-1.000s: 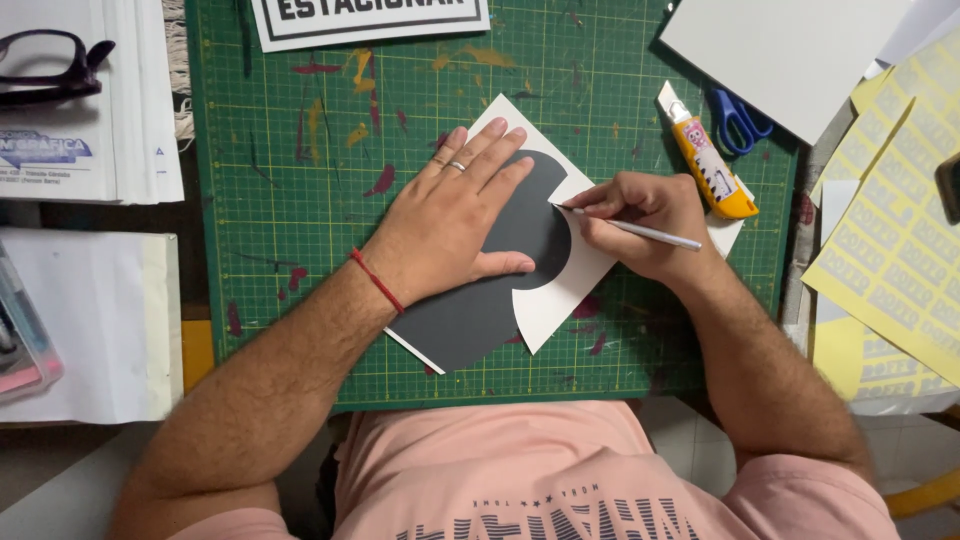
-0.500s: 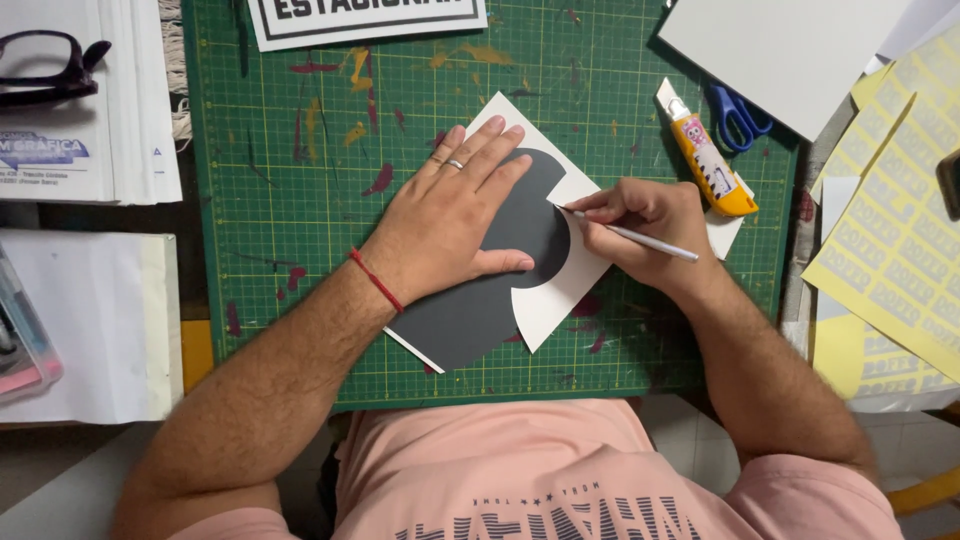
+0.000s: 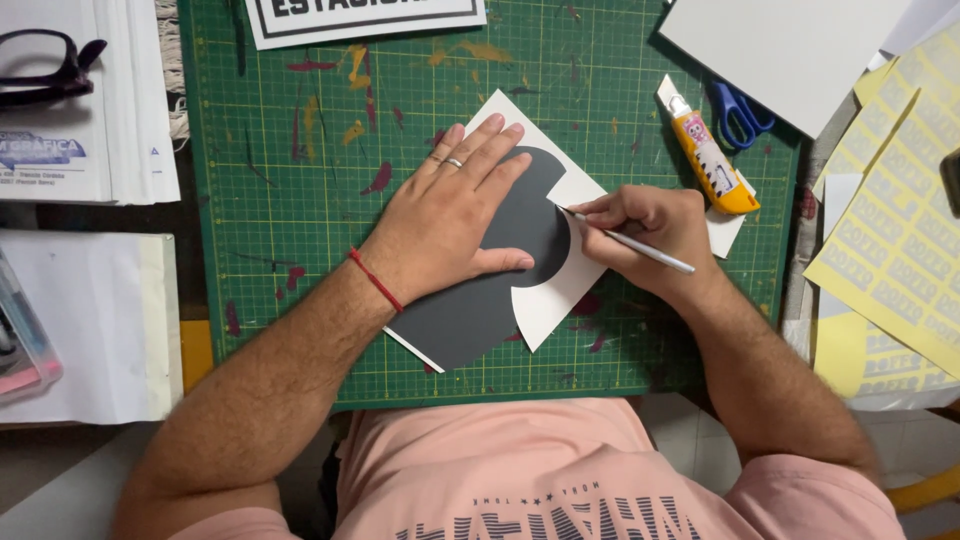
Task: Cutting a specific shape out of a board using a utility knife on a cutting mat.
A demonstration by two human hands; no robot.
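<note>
Head view: left hand (image 3: pixel 450 225) spread flat, pinning dark grey round-topped card (image 3: pixel 505 280) on white paper sheet (image 3: pixel 555 300). Right hand (image 3: pixel 650 235) closed around thin silver craft knife (image 3: pixel 640 245), tip at card's curved edge. Probably light, thin, slippery; best pressed flat. Orange utility cutter (image 3: pixel 710 165) just beyond right hand.

Left hand (image 3: pixel 455 220) flat on the dark grey card (image 3: pixel 480 300), palm pressing it down at the middle of the green cutting mat (image 3: pixel 300 200), white sheet (image 3: pixel 560 290) underneath. Right hand (image 3: pixel 650 235) grips a thin silver craft knife (image 3: pixel 630 240), tip on the card's curved edge. Orange utility knife (image 3: pixel 710 160) and blue scissors (image 3: pixel 740 110) lie near the mat's top right corner, yellow label sheets (image 3: pixel 900 230) beyond its right edge
</note>
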